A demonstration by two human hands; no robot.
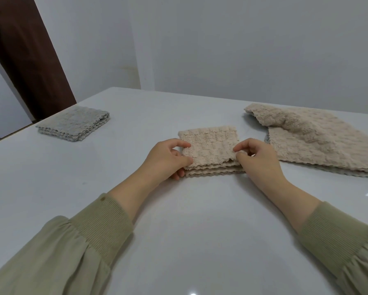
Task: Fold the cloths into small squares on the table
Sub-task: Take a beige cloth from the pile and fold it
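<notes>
The folded cloth [208,143] lies on the surface [178,209] between both hands, layered edges toward the person. The left hand [166,158] pinches its near-left corner and the right hand [259,158] its near-right, fingers clamped on the top layer. The unfolded cloths [319,141] lie to the right, nearest the right hand.

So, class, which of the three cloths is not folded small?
The large beige cloth at right, spread out; the grey cloth and held beige cloth are folded.
</notes>
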